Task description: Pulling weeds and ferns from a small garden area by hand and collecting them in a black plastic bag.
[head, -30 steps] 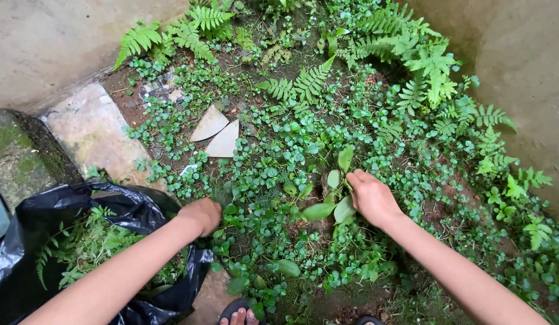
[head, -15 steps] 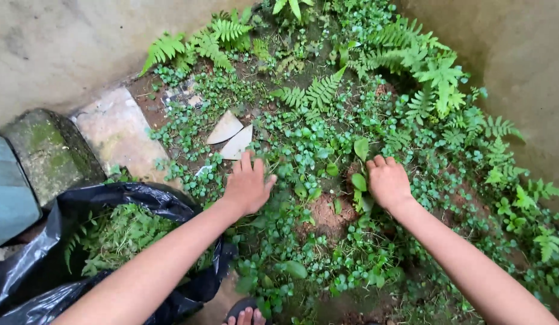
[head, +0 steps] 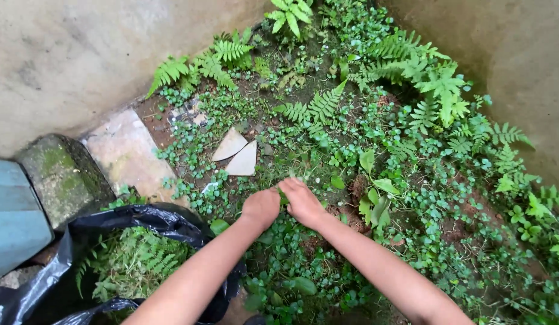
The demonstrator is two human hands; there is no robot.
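While both hands meet low over the weed patch, the left hand is curled into a loose fist, its fingers closed among the small round-leaved weeds that carpet the soil. The right hand sits just beside it, nearly touching, with its fingers bent down into the same clump; whether they actually pinch a stem cannot be told, since the fingertips are buried in the leaves and a little blurred. The weeds being gripped lie at the middle of the bed, directly under the two hands.

Just to the right of the hands a broad-leaved plant stands beside a bare patch of reddish soil. Beyond the hands lie two pale broken tile pieces, side by side on the ground, ringed by weeds. Ferns crowd the far side of the bed and run along the right-hand concrete wall. To the left, a flat stone slab and a mossy block edge the patch. Near the person's left forearm, an open black plastic bag holds a heap of pulled ferns and greenery.
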